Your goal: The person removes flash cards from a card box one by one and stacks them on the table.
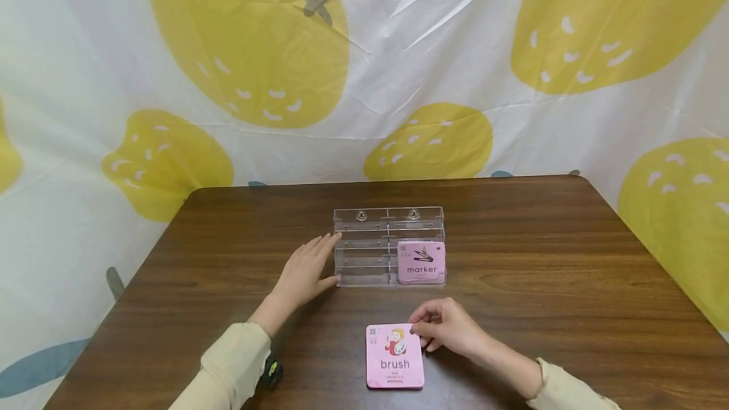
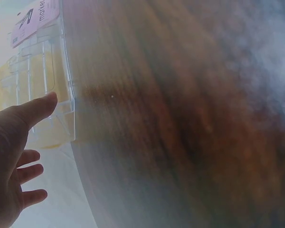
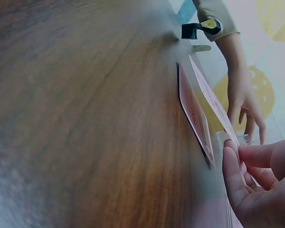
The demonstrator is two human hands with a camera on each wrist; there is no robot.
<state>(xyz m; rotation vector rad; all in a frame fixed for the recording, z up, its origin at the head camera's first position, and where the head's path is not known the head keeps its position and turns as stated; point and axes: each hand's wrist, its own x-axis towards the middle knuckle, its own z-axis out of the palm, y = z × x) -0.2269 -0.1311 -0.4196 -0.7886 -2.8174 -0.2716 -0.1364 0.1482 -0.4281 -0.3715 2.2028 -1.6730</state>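
A clear plastic tiered rack [image 1: 389,257] with two columns stands on the table. Pink cards with the "marker" card [image 1: 421,263] in front sit in its lower right slot. My left hand [image 1: 304,271] is at the rack's left side, fingers extended, with the thumb by the bottom corner. Nearer to me, my right hand [image 1: 452,329] pinches the upper right corner of a pink "brush" card [image 1: 395,359] between thumb and fingers. The right wrist view has this held card [image 3: 210,99] tilted above another pink card [image 3: 194,116], which lies lower, close to the table.
The brown wood-grain table [image 1: 547,271] reaches back to a white cloth [image 1: 398,68] printed with yellow fruit. A black strap [image 1: 272,372] with a small yellow part is at my left wrist.
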